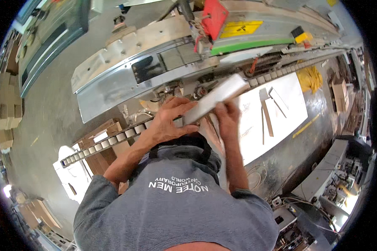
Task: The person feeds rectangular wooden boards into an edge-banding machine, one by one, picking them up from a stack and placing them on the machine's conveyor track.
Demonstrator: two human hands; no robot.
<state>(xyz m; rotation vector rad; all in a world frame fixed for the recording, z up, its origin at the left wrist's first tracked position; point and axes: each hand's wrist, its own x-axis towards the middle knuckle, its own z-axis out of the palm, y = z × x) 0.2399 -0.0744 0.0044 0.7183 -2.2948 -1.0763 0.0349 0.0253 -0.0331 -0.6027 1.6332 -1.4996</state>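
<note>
A pale, flat-faced bar with a silvery surface [217, 98] slants up to the right in front of my body. Its near end sits in my left hand [167, 120], with fingers and thumb spread around either side. Along its lower edge, near the middle, my right hand [228, 119] has its fingers closed against it. The bar's far end is slightly smeared by motion. To the right lies a white board [276, 121] carrying several narrow strips, among them a brown strip [267, 118] and a white strip [278, 99].
A roller rail [109, 143] runs across in front of me. Beyond it stands a long machine with a metal bed [109, 98], a green bar [251, 47] and a red plate [215, 19]. Yellow cloth [310, 79] hangs at the right; cardboard [102, 161] lies at the left.
</note>
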